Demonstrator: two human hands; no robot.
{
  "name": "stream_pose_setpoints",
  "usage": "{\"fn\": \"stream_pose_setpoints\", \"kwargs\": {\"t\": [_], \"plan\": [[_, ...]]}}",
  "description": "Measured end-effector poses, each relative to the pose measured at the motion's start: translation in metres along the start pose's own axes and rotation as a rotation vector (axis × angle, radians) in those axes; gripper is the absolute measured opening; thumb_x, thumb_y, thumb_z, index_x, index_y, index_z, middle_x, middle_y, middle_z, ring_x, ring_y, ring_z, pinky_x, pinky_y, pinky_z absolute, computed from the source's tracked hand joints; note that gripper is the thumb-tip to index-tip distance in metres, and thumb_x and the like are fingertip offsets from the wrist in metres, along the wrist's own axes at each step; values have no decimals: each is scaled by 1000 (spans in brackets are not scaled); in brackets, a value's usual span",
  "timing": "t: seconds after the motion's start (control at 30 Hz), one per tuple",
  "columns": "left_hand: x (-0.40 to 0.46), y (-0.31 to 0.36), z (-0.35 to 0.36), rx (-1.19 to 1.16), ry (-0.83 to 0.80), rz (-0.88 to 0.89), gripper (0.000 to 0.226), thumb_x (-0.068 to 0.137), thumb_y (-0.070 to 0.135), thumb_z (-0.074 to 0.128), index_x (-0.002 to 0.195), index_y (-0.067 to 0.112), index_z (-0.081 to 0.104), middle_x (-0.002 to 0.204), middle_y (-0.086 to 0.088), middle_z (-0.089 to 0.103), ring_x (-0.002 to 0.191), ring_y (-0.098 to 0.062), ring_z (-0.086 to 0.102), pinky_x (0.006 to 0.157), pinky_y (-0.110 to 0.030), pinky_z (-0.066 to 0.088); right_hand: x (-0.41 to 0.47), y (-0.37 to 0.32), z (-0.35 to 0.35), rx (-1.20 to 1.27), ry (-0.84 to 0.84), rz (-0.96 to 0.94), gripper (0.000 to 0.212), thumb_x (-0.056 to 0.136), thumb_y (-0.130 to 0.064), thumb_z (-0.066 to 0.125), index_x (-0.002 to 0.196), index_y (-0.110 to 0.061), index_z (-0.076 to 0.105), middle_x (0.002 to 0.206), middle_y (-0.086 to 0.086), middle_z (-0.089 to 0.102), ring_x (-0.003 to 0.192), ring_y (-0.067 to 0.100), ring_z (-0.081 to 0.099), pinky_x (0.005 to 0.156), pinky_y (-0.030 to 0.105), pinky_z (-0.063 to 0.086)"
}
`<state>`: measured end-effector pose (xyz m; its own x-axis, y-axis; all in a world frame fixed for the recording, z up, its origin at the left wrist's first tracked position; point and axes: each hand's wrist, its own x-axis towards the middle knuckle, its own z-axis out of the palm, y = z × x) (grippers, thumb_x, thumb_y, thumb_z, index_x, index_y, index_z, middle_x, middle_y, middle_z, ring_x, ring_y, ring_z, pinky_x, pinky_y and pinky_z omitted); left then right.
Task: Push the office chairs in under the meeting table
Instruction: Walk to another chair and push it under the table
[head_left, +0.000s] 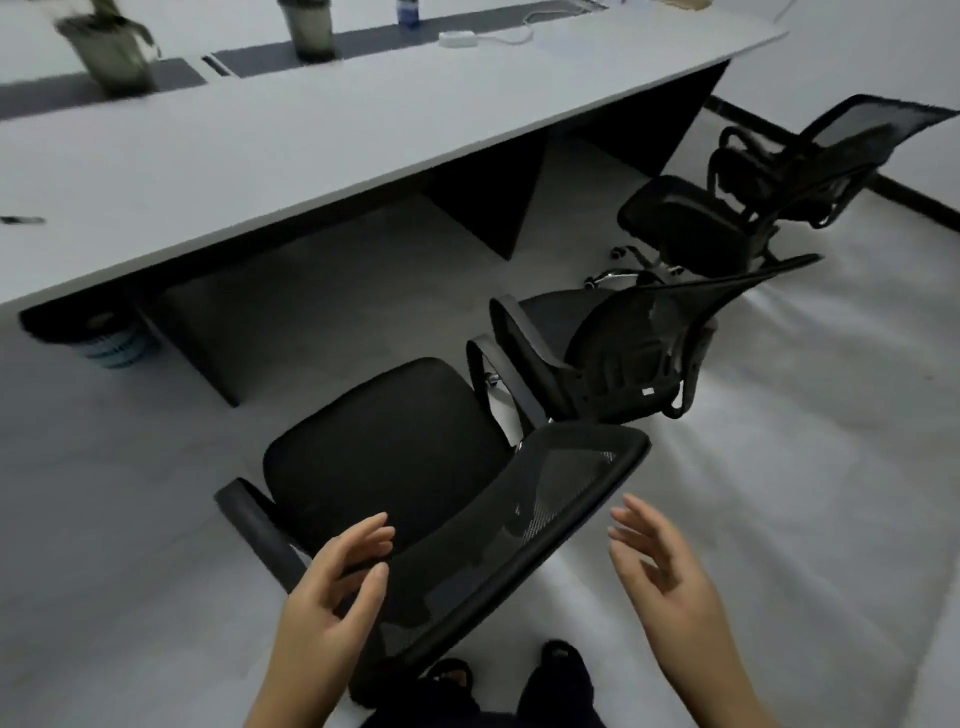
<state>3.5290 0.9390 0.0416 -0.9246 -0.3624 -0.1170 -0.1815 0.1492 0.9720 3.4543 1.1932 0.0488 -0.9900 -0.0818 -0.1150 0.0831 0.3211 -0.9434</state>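
A black mesh office chair (384, 447) stands right in front of me, pulled out from the long white meeting table (291, 140). My left hand (332, 587) curls over the left end of its backrest top edge, fingers touching the mesh but loose. My right hand (665, 577) hovers open just right of the backrest, apart from it. A second black chair (613, 353) stands to the right, turned away from the table. A third chair (727, 208) sits farther right near the table's end.
On the table stand two potted plants (111, 57), a bottle (408, 13), a white power adapter (457, 39) with cable and a pen (23, 220). A bin (111, 345) sits under the table at left. Dark table legs (488, 208) flank floor gaps. My feet (519, 675) are below.
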Motion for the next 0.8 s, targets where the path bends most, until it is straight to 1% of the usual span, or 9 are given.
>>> {"fn": "stream_pose_setpoints", "kwargs": {"t": [0.07, 0.17, 0.33, 0.43, 0.5, 0.57, 0.63, 0.73, 0.8], "plan": [[-5, -3, 13, -12, 79, -42, 59, 86, 1, 56, 98, 59, 58, 108, 24, 63, 97, 5, 60, 75, -3, 45, 23, 4, -5, -38, -100, 1, 36, 85, -20, 58, 114, -41, 53, 112, -14, 63, 103, 0, 58, 81, 10, 47], [-17, -10, 40, 17, 214, -109, 55, 86, 1, 57, 103, 53, 57, 107, 24, 63, 98, 5, 60, 77, -3, 46, 59, 10, -14, -129, -315, -10, 39, 86, -22, 58, 113, -47, 49, 114, -17, 59, 103, -1, 57, 89, 23, 45], [-32, -20, 94, 198, 305, -161, 38, 85, 13, 62, 111, 41, 58, 113, 25, 57, 104, 5, 56, 84, -5, 43, 116, 29, -38, -472, -655, -257, 43, 86, -27, 58, 122, -44, 41, 118, -23, 50, 108, -10, 47, 92, 18, 40], [-37, -33, 114, 531, 201, -143, 38, 82, 42, 49, 118, 32, 57, 110, 24, 59, 106, 4, 51, 90, -11, 41, 144, 44, -40, -764, -872, -545, 49, 88, -33, 56, 134, -29, 39, 128, -15, 47, 119, 3, 43, 99, 21, 33], [-37, -47, 120, 817, 126, -74, 43, 80, 44, 46, 117, 24, 59, 108, 12, 63, 100, -1, 55, 86, -17, 46, 157, 57, -36, -908, -968, -690, 49, 86, -33, 58, 132, -25, 44, 130, -10, 51, 121, 12, 45, 103, 27, 31], [-33, -57, 124, 961, 94, -56, 39, 77, 36, 58, 112, 19, 63, 103, 5, 68, 93, -10, 63, 81, -23, 51, 170, 70, -29, -989, -1004, -818, 47, 78, -29, 68, 123, -23, 54, 121, -8, 60, 111, 15, 57, 96, 31, 41], [-24, -65, 122, 1031, 98, -87, 44, 61, 22, 79, 104, 16, 68, 96, 1, 72, 84, -15, 68, 74, -27, 55, 182, 77, -20, -1022, -1018, -873, 49, 63, -23, 80, 109, -23, 64, 105, -8, 70, 92, 14, 67, 76, 28, 53], [-12, -71, 115, 1117, 112, -105, 53, 41, 8, 88, 90, 17, 72, 85, 2, 75, 71, -15, 71, 58, -24, 56, 191, 75, -10, -1091, -996, -920, 55, 42, -20, 87, 94, -29, 69, 89, -15, 73, 72, 6, 69, 49, 18, 52], [-7, -73, 112, 1132, 95, -115, 53, 39, 7, 88, 88, 19, 73, 84, 5, 75, 69, -13, 71, 54, -21, 55, 195, 75, -8, -1113, -1018, -947, 57, 37, -20, 87, 90, -31, 71, 85, -18, 73, 68, 2, 69, 46, 15, 50]]}}
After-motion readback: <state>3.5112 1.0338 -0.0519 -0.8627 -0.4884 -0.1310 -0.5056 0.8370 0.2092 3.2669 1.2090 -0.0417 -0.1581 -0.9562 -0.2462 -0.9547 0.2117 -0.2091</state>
